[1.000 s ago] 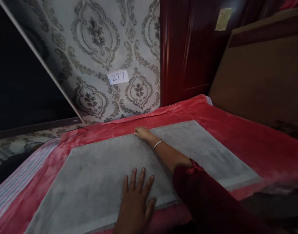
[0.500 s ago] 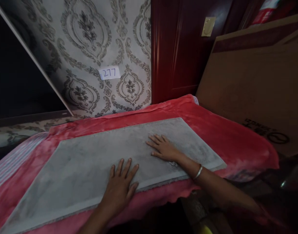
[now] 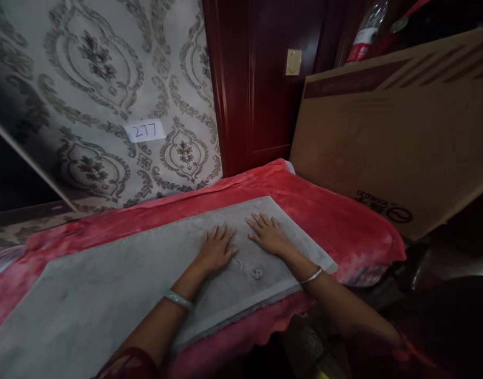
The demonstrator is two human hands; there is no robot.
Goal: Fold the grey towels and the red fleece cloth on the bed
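A flat grey cloth point(image 3: 119, 284) lies spread over a red plush blanket point(image 3: 336, 221) on a bed. My left hand point(image 3: 217, 248) rests palm down on the cloth near its far right part, fingers stretched out. My right hand point(image 3: 268, 234) lies flat beside it, a hand's width to the right, fingers spread toward the wall. Both wrists wear a silver bangle. Neither hand holds anything.
Patterned grey wallpaper carries a white label point(image 3: 145, 130) reading 277. A dark red wooden door point(image 3: 257, 89) stands behind the bed. A large cardboard box point(image 3: 395, 131) leans at the right, touching the blanket's edge. A bottle point(image 3: 363, 31) shows above the box.
My left hand slid forward from the cloth's near edge to lie beside my right hand. The right hand came back from the far edge. The view swung right.
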